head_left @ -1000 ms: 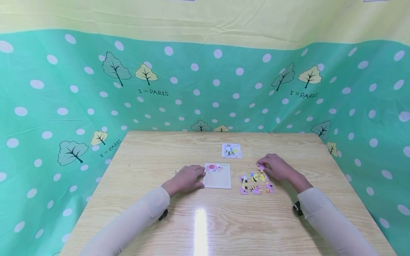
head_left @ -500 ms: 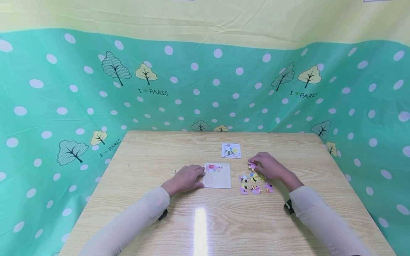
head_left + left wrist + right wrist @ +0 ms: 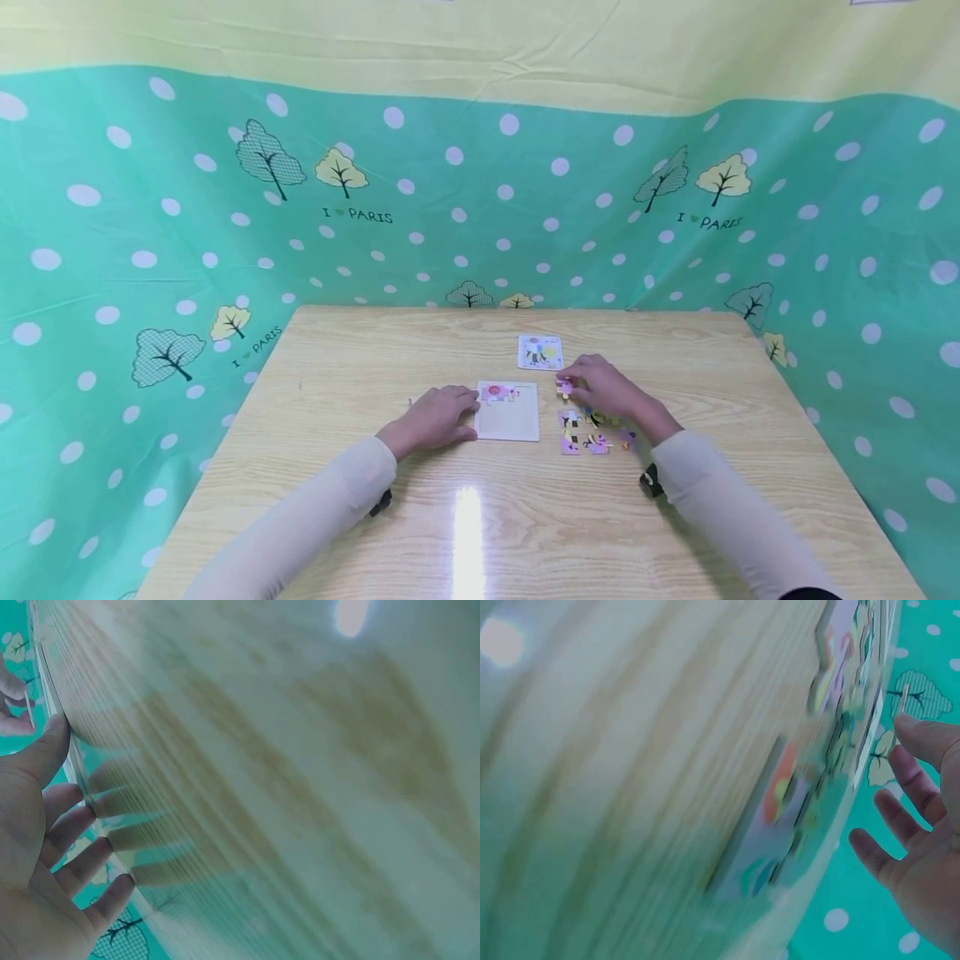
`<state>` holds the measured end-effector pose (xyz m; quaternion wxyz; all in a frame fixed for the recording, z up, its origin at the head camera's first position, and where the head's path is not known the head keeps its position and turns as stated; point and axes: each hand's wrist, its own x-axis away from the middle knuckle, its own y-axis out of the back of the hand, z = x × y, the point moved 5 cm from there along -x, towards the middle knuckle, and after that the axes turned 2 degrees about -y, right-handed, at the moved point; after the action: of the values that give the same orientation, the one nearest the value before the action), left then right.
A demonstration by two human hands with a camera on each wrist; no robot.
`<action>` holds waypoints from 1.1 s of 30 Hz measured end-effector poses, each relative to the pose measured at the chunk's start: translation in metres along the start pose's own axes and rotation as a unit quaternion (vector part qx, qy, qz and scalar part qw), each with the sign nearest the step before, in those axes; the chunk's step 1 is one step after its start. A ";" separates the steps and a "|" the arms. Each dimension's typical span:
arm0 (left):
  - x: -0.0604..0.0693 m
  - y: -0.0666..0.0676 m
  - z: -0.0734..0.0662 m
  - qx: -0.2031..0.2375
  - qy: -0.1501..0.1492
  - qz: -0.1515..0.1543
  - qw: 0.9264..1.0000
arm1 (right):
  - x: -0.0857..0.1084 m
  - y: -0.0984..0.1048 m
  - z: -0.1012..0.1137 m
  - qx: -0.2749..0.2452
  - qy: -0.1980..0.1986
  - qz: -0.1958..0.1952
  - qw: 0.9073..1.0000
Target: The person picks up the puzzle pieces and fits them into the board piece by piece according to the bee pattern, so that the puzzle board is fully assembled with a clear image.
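One small pink jigsaw piece [image 3: 565, 386] is pinched between the thumb and forefinger of my right hand [image 3: 606, 390], just right of the square white puzzle tray [image 3: 512, 423]. From those fingertips the tray lies leftward and slightly nearer to me. I see the piece nearly edge-on at the right wrist, so I cannot tell its long axis. My left hand [image 3: 435, 418], fingers spread and relaxed, touches the tray's left edge, well apart from the piece. A pink picture strip [image 3: 497, 392] lies along the tray's far side; loose pink-and-yellow pieces [image 3: 570, 443] lie partly hidden by my right hand.
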<state>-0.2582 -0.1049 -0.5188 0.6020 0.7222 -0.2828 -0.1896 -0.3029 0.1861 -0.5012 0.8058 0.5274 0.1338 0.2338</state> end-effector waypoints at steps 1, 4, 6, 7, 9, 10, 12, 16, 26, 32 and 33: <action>0.000 0.000 0.000 0.000 0.000 0.000 1.000 | -0.002 -0.001 0.002 0.004 0.001 0.001 1.000; -0.001 0.000 0.000 0.000 -0.001 -0.002 1.000 | -0.008 -0.004 0.010 0.015 0.015 0.002 1.000; -0.001 -0.001 0.000 0.000 -0.001 -0.002 1.000 | -0.011 -0.006 0.015 0.017 0.020 0.004 1.000; -0.001 -0.001 0.000 0.000 -0.001 -0.003 1.000 | -0.012 -0.007 0.017 0.018 0.023 0.005 1.000; 0.000 -0.001 0.000 0.001 -0.002 -0.004 1.000 | -0.015 -0.009 0.020 0.023 0.027 0.006 0.999; 0.000 -0.001 0.000 0.001 -0.002 -0.004 1.000 | -0.016 -0.010 0.022 0.022 0.030 0.007 0.999; 0.000 -0.001 0.000 0.000 -0.002 -0.004 1.000 | -0.018 -0.012 0.025 0.020 0.035 0.008 0.999; 0.000 -0.002 0.000 -0.005 -0.002 -0.005 1.000 | -0.022 -0.015 0.032 0.014 0.042 0.008 0.999; 0.000 -0.002 0.001 -0.005 -0.004 -0.003 1.000 | -0.035 -0.028 0.045 0.035 0.043 0.023 0.998; -0.001 -0.002 0.001 -0.011 -0.007 -0.006 1.000 | -0.038 -0.029 0.052 0.047 0.054 0.028 0.997; -0.001 -0.002 0.001 -0.012 -0.007 -0.006 1.000 | -0.039 -0.029 0.053 0.049 0.057 0.028 0.997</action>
<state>-0.2590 -0.1049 -0.5213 0.6076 0.7151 -0.2807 -0.2015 -0.3045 0.1148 -0.5077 0.7630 0.5559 0.1762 0.2788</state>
